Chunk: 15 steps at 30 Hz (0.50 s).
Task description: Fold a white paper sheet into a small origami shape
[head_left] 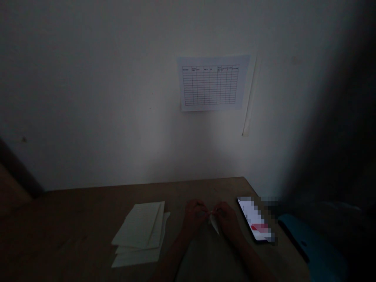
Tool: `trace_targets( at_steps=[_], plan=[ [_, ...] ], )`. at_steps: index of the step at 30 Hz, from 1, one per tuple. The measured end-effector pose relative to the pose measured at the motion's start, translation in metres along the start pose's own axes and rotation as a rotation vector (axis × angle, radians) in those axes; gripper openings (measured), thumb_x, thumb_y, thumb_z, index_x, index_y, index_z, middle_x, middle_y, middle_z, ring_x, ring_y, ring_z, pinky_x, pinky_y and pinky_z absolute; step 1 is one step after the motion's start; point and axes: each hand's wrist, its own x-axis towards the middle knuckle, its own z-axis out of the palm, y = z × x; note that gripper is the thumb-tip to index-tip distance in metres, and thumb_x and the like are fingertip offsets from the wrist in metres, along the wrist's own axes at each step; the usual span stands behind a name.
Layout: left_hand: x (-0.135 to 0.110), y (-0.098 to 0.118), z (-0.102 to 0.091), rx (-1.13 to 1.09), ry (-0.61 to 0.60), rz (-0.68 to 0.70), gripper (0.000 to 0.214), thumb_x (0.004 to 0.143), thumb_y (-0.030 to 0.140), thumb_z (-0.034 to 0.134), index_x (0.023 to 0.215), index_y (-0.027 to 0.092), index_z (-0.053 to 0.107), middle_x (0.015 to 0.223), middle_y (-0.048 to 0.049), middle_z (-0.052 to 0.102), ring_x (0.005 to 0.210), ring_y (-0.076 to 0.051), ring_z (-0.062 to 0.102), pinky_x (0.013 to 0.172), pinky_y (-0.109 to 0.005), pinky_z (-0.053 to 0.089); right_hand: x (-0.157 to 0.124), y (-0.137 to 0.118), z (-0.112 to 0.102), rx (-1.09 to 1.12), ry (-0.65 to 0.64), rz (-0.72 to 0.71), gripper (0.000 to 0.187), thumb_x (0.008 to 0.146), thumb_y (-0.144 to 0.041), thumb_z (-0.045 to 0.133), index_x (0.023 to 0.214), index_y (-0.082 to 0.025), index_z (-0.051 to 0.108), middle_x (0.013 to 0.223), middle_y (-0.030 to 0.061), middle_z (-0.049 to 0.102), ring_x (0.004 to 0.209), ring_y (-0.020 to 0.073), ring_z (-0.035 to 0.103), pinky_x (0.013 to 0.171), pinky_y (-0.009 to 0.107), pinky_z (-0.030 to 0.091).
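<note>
In the dim light both my hands meet over the wooden table (88, 207). My left hand (194, 215) and my right hand (227, 219) are closed, each pinching a small folded piece of white paper (214, 224) that hangs between them just above the table top. A stack of white paper sheets (141, 235) lies on the table to the left of my left hand. A phone (255, 219) with a lit screen lies flat just right of my right hand.
A printed grid sheet (211, 84) is stuck on the pale wall behind the table. A blue object (311, 243) sits at the table's right edge. A dark brown piece of furniture (14, 172) stands at the far left.
</note>
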Motion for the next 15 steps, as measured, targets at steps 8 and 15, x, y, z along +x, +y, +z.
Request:
trace_targets(
  at_steps=[8,15],
  plan=[
    [-0.0007,0.0057,0.0015,0.037,-0.021,0.012,0.014,0.080,0.038,0.073,0.077,0.024,0.073,0.094,-0.0039,0.068,0.095,-0.021,0.061,0.092,-0.038,0.047,-0.0016,0.0028,0.0015,-0.024,0.029,-0.014,0.012,0.079,-0.029,0.056,0.074,-0.021,0.063,0.084,0.0065,0.066,0.083,0.0225,0.061,0.077,0.034,0.047],
    [0.0000,-0.0026,0.0010,-0.006,0.027,-0.017,0.015,0.082,0.039,0.069,0.079,0.025,0.073,0.096,-0.0045,0.068,0.097,-0.021,0.062,0.092,-0.038,0.048,0.0006,-0.0032,-0.0009,0.097,-0.022,0.011,0.014,0.081,-0.035,0.062,0.077,-0.023,0.068,0.085,0.0053,0.067,0.084,0.0233,0.064,0.077,0.035,0.050]
  ],
)
